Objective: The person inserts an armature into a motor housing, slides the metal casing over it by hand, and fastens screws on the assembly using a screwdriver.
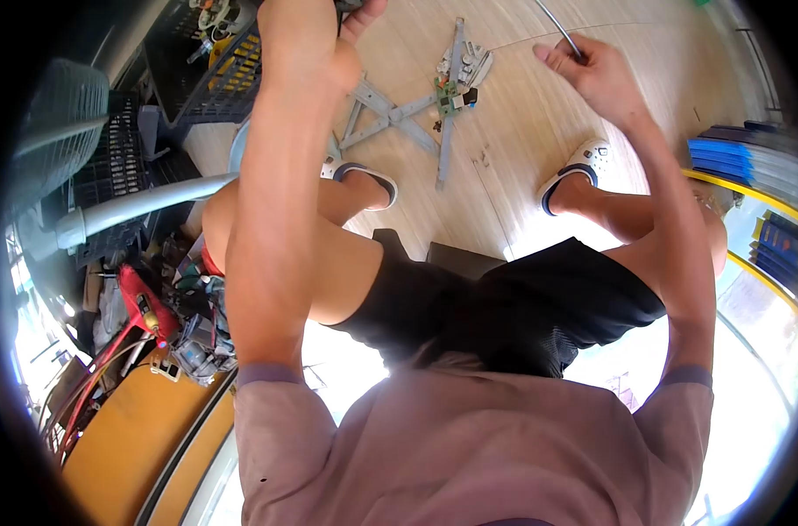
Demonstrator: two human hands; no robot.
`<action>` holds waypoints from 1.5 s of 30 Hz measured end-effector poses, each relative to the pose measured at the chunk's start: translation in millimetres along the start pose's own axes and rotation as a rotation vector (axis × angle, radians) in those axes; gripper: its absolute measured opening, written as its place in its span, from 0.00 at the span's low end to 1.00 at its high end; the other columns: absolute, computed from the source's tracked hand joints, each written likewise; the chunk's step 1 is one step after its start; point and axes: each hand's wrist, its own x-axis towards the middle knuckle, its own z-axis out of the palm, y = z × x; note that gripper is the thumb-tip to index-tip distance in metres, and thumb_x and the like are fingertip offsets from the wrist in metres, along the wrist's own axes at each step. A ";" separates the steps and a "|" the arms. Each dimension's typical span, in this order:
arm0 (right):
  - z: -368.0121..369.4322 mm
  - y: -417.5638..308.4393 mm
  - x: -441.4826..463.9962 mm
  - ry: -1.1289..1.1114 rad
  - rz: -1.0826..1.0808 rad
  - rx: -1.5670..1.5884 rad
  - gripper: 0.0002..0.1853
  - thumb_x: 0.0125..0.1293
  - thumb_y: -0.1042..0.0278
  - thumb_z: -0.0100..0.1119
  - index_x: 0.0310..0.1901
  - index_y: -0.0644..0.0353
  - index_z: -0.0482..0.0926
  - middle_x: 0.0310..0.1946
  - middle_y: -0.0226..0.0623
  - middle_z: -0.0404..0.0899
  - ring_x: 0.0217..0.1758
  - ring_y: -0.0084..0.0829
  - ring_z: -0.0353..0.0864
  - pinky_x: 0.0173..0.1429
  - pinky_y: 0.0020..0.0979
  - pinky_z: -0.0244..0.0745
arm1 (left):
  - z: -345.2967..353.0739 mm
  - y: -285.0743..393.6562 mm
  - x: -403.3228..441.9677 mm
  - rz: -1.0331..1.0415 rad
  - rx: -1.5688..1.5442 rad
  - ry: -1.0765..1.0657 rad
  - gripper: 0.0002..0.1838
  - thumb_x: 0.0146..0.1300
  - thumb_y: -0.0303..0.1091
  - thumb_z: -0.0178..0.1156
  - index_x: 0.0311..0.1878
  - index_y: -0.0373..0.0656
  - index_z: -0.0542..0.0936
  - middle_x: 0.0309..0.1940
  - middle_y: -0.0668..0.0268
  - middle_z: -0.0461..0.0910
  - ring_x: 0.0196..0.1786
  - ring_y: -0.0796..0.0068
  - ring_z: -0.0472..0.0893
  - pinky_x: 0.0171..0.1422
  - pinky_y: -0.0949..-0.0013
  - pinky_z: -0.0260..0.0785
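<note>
At the top edge of the view, my left hand (315,35) is raised and partly cut off by the frame, its fingers curled by a dark object (346,7) of which only a small part shows. Over at the upper right, my right hand (596,74) is closed round a thin metal rod (556,24) that reaches up out of the frame. Below and between the hands, a grey metal frame with crossed bars (394,114) lies on the floor. A green circuit board (454,98) and some pale parts (476,66) rest on its right bar.
Black plastic crates (202,83) and a fan (61,131) stand at the left. Below them are a pile of loose parts (197,342), a red tool (146,302) and an orange surface (123,438). Blue stacked items (741,162) sit on a yellow-edged shelf (754,195) at the right.
</note>
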 end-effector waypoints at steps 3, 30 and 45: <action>58.8 65.4 7.2 -0.177 0.168 -0.008 0.28 0.64 0.40 0.66 0.31 0.64 0.81 0.18 0.38 0.75 0.23 0.28 0.76 0.31 0.37 0.71 | -6.9 2.9 -8.5 0.034 -0.057 -0.015 0.16 0.69 0.49 0.64 0.35 0.46 0.79 0.24 0.69 0.78 0.20 0.77 0.74 0.20 0.75 0.65; 334.6 183.0 -95.6 -0.123 0.394 0.020 0.17 0.59 0.54 0.69 0.42 0.59 0.82 0.38 0.46 0.86 0.43 0.48 0.86 0.49 0.44 0.79 | 5.2 -20.1 -16.2 0.115 0.125 0.269 0.13 0.68 0.46 0.66 0.46 0.49 0.79 0.40 0.70 0.79 0.38 0.80 0.77 0.29 0.80 0.70; 330.6 166.0 -88.0 -0.123 0.466 0.011 0.17 0.63 0.53 0.66 0.41 0.59 0.81 0.38 0.51 0.85 0.43 0.53 0.85 0.48 0.49 0.79 | 19.8 -17.8 -4.4 -0.061 -0.013 0.319 0.12 0.68 0.47 0.65 0.45 0.52 0.81 0.37 0.74 0.80 0.35 0.80 0.77 0.32 0.78 0.70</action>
